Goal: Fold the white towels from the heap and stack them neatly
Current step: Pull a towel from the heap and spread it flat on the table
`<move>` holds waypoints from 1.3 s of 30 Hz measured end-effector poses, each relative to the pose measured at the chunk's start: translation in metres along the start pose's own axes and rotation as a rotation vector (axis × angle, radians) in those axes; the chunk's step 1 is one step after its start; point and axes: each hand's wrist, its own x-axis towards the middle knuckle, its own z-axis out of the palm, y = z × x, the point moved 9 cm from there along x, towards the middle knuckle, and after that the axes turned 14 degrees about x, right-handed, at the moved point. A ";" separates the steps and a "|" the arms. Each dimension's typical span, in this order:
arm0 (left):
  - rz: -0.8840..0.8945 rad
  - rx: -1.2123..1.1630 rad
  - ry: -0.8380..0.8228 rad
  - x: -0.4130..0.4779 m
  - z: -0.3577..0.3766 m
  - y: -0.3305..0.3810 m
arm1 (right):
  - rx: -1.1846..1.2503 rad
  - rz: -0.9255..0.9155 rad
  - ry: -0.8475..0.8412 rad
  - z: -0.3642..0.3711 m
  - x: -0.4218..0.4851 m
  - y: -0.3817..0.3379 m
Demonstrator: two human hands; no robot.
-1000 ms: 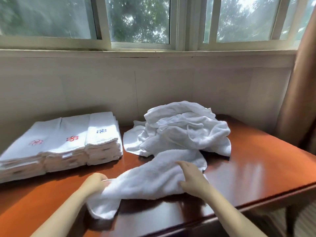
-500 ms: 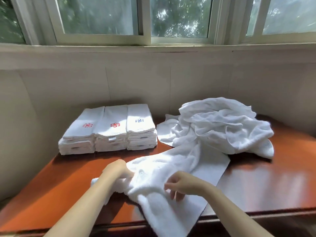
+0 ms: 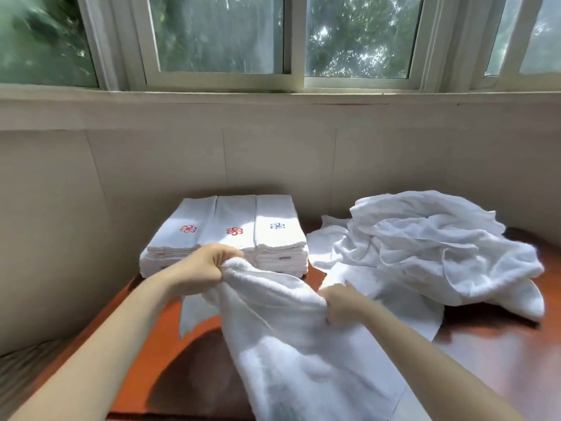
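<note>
1. White terry towel [image 3: 288, 344] is held up just in front of the folded stacks [image 3: 230, 238]; its lower part drapes toward the near table edge. The left hand [image 3: 203, 268], directly in front of the stacks, has its fingers curled tight round a bunched upper edge. The right hand [image 3: 340, 302], in front and to the right of the stacks, pinches the cloth further along.
2. First risk, as I judge it: both hands hold gathered cloth rather than clean corners; spread from these holds, the towel would likely fold skewed, with edges that fail to meet.
3. Second risk: the towel's far end seems to run up against the heap [image 3: 425, 244], which lies right of the stacks; I cannot tell whether it is caught there; a firm pull might drag loose towels along.
4. Third risk: the left hand is very near the stacks; a swing of cloth could brush the top layers and push the three rows askew.
5. Surface: a glossy reddish-brown wooden table [image 3: 501, 344]; it looks slick, so cloth may slide on it; the stacks stand at its far left, two marked with red emblems and one with blue.
6. Room: a pale panelled wall [image 3: 273, 162] rises right behind the stacks; above them is a window [image 3: 218, 34] with light frames and green foliage outside; sunlight falls across the stacks.
</note>
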 end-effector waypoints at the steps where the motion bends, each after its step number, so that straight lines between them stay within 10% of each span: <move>1: -0.017 0.087 0.058 0.003 -0.016 -0.007 | -0.054 -0.019 -0.008 -0.003 0.002 -0.002; 7: -0.399 0.777 0.455 0.002 -0.105 -0.070 | 0.025 0.157 0.513 -0.112 -0.016 0.038; 12: -0.461 0.608 0.837 -0.030 -0.179 -0.078 | 0.351 0.320 0.996 -0.219 -0.065 0.096; 16: -0.195 0.569 0.768 -0.022 -0.169 -0.032 | 0.392 0.091 0.856 -0.211 -0.034 0.007; 22: 0.212 0.542 0.788 -0.038 -0.152 0.054 | 0.477 -0.444 0.138 -0.092 0.015 -0.199; 27: 0.151 0.834 0.888 -0.067 -0.172 0.056 | 0.510 -0.309 -0.034 -0.064 0.028 -0.191; 39: -0.362 0.974 0.971 -0.090 -0.203 -0.018 | 0.307 0.079 1.199 -0.292 -0.077 -0.045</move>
